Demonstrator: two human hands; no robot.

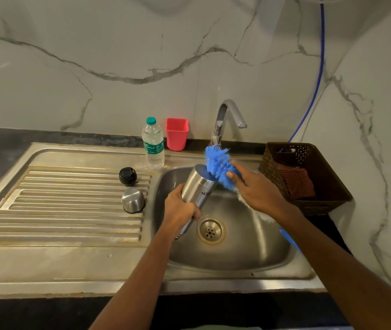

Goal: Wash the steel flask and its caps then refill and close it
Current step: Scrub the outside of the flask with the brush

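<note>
The steel flask is tilted over the sink basin, its base up toward the tap and its mouth end down near the drain. My left hand grips its lower body. My right hand holds a blue bristle brush by its head, and the bristles press on the flask's base. The brush's blue handle runs back under my right forearm. On the draining board stand the black inner cap and the steel outer cap.
A plastic water bottle and a red cup stand behind the sink. The tap arches over the basin with no water running. A brown basket holding a cloth sits at the right. The drain lies below the flask.
</note>
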